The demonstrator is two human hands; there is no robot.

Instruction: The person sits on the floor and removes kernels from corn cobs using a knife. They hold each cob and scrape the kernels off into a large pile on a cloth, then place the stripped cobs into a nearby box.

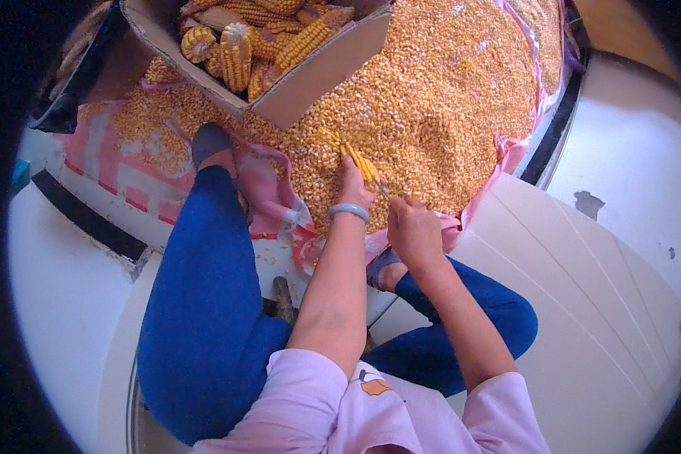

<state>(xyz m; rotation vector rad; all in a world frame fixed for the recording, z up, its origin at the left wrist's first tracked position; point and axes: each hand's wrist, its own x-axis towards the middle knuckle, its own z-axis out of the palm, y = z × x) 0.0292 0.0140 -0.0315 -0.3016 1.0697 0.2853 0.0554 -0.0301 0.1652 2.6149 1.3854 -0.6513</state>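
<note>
My left hand [356, 184], with a pale bangle at its wrist, is closed around an ear of dried corn [361, 163]. Just right of it, my right hand [411, 218] grips a thin metal tool [382, 189], whose tip meets the near end of the ear; its handle is hidden in my fist. Both hands are above a wide heap of loose corn kernels [442, 130]. A cardboard box [323, 68] holding several unshelled ears [236, 57] stands at the upper left of the heap.
Pink plastic sheeting [488, 184] lies under the kernels, its edge bunched near my feet. More kernels are scattered at the left. A dark container [62, 108] stands at the upper left. My legs flank my arms over the pale tiled floor [545, 255], which has black bands.
</note>
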